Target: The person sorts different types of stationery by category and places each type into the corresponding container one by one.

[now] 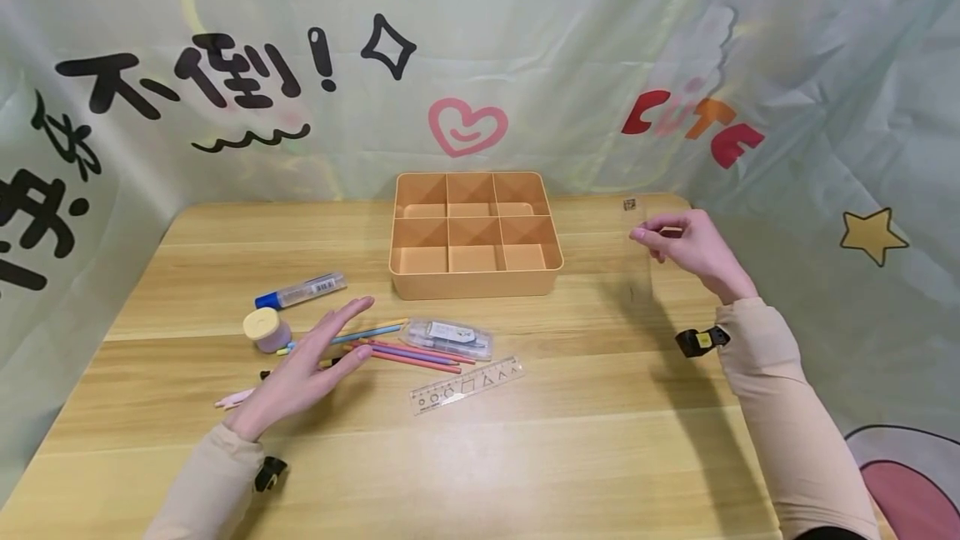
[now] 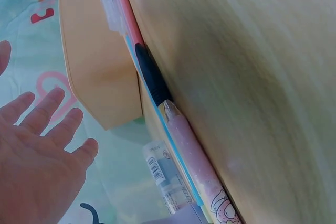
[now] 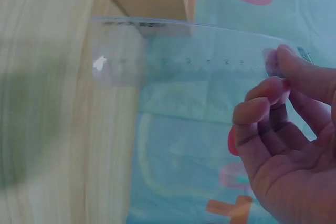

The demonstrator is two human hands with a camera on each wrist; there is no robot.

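Observation:
My right hand [image 1: 688, 247] pinches a clear plastic ruler [image 3: 194, 51] between thumb and fingers near one end. The ruler hangs above the right side of the table, faint against the wood in the head view. My left hand [image 1: 300, 382], fingers spread and holding nothing, hovers over a loose pile of pens and pencils. Beneath it lie reddish pencils [image 1: 420, 361], a blue pencil [image 1: 375, 332] and a pink pen [image 2: 191, 148], partly hidden by the hand in the head view.
A six-compartment tan organizer box [image 1: 476, 284] stands at the back middle. Another clear ruler [image 1: 467, 386] lies in front of a clear plastic case [image 1: 450, 340]. At left are a blue-capped clear tube [image 1: 300, 291] and a yellow-topped round container [image 1: 266, 330]. A printed curtain [image 1: 562, 48] hangs behind.

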